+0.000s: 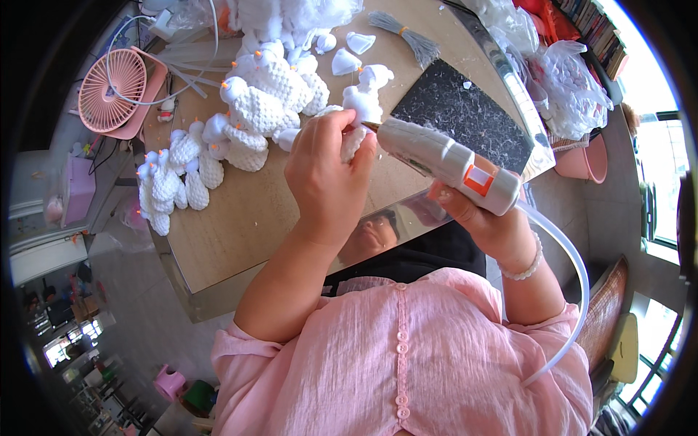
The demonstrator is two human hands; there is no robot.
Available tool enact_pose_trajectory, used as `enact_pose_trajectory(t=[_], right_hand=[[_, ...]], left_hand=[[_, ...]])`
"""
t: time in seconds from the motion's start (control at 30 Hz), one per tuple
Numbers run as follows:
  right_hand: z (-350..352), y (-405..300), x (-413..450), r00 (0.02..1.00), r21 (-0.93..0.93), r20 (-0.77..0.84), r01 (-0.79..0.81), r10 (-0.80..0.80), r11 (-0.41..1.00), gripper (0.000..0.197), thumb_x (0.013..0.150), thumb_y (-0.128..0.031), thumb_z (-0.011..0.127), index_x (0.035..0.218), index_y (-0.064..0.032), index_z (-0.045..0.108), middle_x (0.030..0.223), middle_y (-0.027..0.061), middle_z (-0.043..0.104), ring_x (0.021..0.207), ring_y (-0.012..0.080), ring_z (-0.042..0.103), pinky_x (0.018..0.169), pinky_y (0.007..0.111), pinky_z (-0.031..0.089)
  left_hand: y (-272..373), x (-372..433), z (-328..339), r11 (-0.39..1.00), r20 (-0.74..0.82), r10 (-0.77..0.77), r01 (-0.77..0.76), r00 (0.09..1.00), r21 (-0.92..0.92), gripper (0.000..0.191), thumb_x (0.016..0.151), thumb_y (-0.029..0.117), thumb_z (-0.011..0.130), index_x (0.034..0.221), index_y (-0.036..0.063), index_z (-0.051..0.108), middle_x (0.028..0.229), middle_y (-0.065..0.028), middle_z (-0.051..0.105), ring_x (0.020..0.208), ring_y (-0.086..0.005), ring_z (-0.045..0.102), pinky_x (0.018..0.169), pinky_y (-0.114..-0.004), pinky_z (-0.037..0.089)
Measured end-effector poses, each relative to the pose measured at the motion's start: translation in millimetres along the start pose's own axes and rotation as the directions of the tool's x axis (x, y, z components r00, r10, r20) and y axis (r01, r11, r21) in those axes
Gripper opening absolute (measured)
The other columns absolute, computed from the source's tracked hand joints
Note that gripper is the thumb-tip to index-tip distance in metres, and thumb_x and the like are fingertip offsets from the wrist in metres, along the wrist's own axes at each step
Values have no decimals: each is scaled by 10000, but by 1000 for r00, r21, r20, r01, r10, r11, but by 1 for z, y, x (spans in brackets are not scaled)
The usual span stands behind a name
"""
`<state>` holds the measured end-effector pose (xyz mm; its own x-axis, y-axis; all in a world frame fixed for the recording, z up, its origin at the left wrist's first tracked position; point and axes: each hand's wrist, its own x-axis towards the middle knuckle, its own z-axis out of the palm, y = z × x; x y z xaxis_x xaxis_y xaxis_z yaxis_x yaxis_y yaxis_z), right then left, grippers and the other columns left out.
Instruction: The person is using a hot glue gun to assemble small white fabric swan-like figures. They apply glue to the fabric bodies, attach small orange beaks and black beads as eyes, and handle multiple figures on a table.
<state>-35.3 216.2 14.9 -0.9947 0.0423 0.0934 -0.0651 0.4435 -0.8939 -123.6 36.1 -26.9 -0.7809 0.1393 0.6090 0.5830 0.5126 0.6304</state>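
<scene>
My left hand (330, 174) pinches a small white crocheted piece (353, 145) between thumb and fingers, above the near half of the table. My right hand (480, 220) grips a white hot glue gun (428, 150), its metal nozzle (371, 126) against or very close to that piece. A long translucent glue stick (582, 272) curves out of the gun's back end. Just beyond my left fingers are smooth white stuffed shapes (362, 101). To the left, several white crocheted bird figures (259, 109) with small orange beaks lie heaped, smaller ones (163, 185) by the table's left edge.
A black board (463, 114) strewn with white fibres lies right of the gun. Farther back are a bundle of grey wires (406, 38), white fabric pieces (346, 61) and loose glue sticks (188, 62). A pink fan (113, 90) stands left; plastic bags (570, 90) sit right.
</scene>
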Motion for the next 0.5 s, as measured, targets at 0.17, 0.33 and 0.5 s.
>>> enact_pose_trajectory(t=[0.17, 0.33, 0.5], right_hand=[[2, -7, 2, 999, -152, -12, 39, -41, 988, 241, 750, -196, 767, 850, -35, 617, 705, 120, 613, 626, 306, 615, 588, 368, 481], [0, -1, -1, 995, -55, -74, 63, -67, 996, 238, 755, -193, 768, 861, -36, 624, 688, 107, 612, 607, 287, 620, 579, 346, 488], [-3, 5, -2, 995, -34, -80, 62, -65, 997, 238, 785, -222, 758, 868, -40, 629, 663, 93, 616, 570, 249, 615, 558, 317, 489]], left_hand=[[-1, -2, 1, 1000, -22, 7, -7, 1000, 6, 303, 695, 17, 738, 980, 23, 635, 845, -91, 680, 748, -192, 660, 691, -303, 526], [4, -1, 1, 997, 5, -76, 76, 997, -7, 279, 742, 116, 747, 973, 61, 599, 849, -73, 655, 772, -247, 640, 659, -350, 512], [-1, -3, 5, 990, -27, -117, 114, 993, -84, 283, 753, 171, 772, 959, 56, 614, 839, -65, 665, 738, -200, 656, 640, -313, 520]])
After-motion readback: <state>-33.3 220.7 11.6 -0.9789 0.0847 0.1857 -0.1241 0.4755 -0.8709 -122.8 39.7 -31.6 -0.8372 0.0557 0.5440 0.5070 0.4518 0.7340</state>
